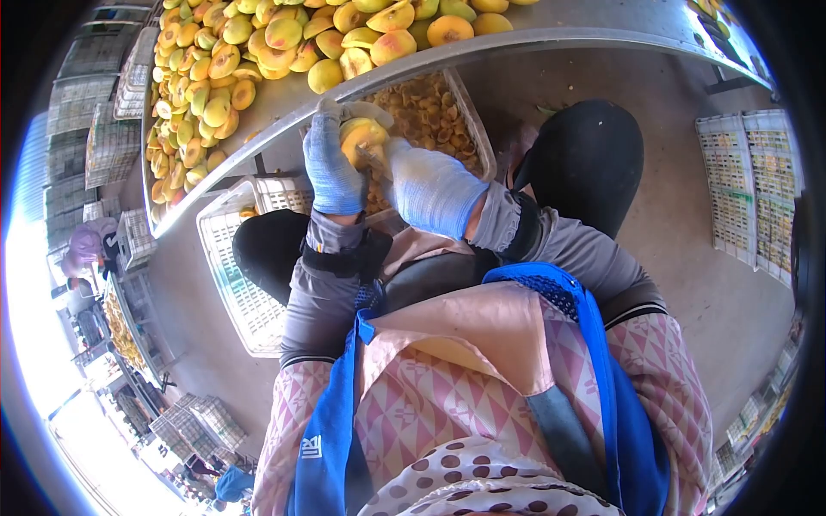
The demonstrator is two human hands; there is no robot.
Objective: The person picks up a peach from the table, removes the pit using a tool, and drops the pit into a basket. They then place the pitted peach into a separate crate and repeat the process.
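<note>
My left hand (334,163), in a blue and white knit glove, is wrapped round a yellow peach half (363,141) near the metal table's edge. Close on its right is my right hand (430,182), gloved the same way, with its fingers closed at the fruit's cut side. Something thin seems to be between the right fingers and the fruit, too small to make out. Below the hands stands a crate of small brownish pieces (430,112). Many halved peaches (284,39) are piled on the table.
The metal table (551,36) curves across the top. A white basket (245,275) stands by my left knee. Stacked crates (753,185) are at the right, with more at the left (112,146). A person (90,245) is at the far left.
</note>
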